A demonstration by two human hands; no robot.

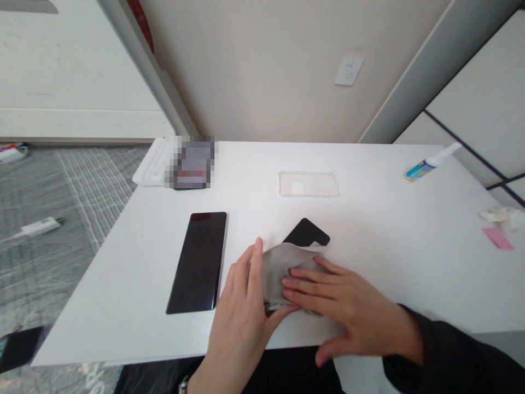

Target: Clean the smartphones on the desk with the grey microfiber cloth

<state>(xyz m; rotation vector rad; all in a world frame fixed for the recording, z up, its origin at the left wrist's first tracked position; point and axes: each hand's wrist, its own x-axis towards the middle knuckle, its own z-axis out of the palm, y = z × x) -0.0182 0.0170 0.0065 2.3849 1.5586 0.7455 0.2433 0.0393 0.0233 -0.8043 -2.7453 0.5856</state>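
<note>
A grey cloth (274, 273) covers most of a black smartphone (305, 232), whose far corner sticks out beyond the fabric. My left hand (241, 306) grips the phone's left side, its thumb along the near edge and its fingers at the far edge. Flat on top of the cloth lies my right hand (342, 301), fingers stretched out and thumb spread apart toward me. To the left of my left hand, a larger dark tablet-like phone (197, 262) rests screen up. Beyond the covered phone lies a clear phone case (309, 184).
On the white table (389, 235) stand a blurred dark item (192, 164) and a white tray (151, 164) at back left. A spray bottle (426, 165) lies at far right, near crumpled tissue (506, 218) and a pink note (497, 238). A wall socket (349, 70) is behind.
</note>
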